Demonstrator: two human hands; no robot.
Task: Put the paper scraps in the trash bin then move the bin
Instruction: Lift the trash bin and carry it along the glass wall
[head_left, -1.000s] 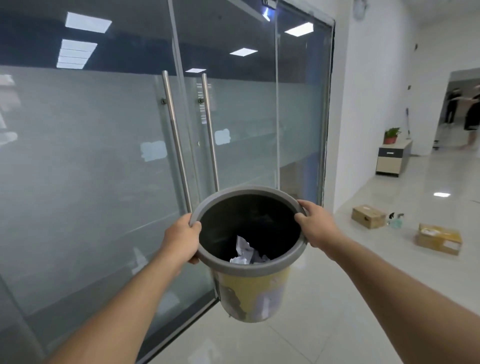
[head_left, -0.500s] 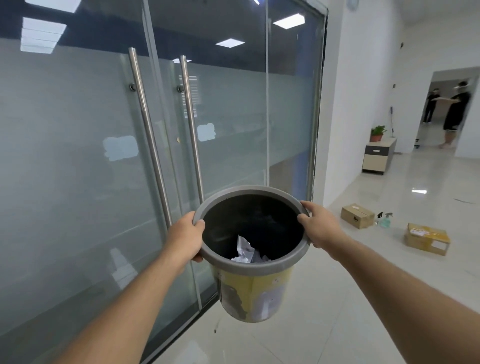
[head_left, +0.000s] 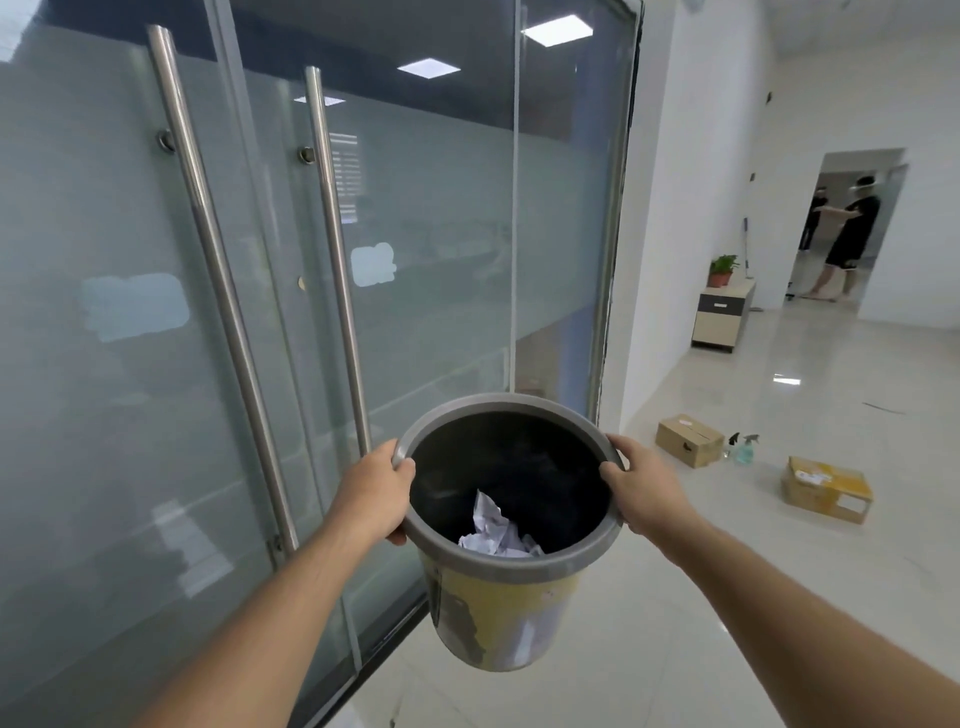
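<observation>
I hold a round trash bin (head_left: 501, 613) in the air at chest height, with a grey rim, a black inside and a yellowish worn outer wall. My left hand (head_left: 373, 493) grips the rim on its left side and my right hand (head_left: 644, 488) grips the rim on its right side. Crumpled white paper scraps (head_left: 493, 530) lie inside the bin near its front wall.
Frosted glass doors with two long steel handles (head_left: 332, 249) stand close on my left. On the shiny tile floor to the right lie two cardboard boxes (head_left: 688, 439) (head_left: 826, 488) and spray bottles (head_left: 744, 449). A low cabinet (head_left: 722, 317) with a plant stands farther back; people stand in a doorway (head_left: 847, 234).
The view has advanced along the glass doors: the handles have slid left and grown larger. The bin stays held by both hands at about the same height.
</observation>
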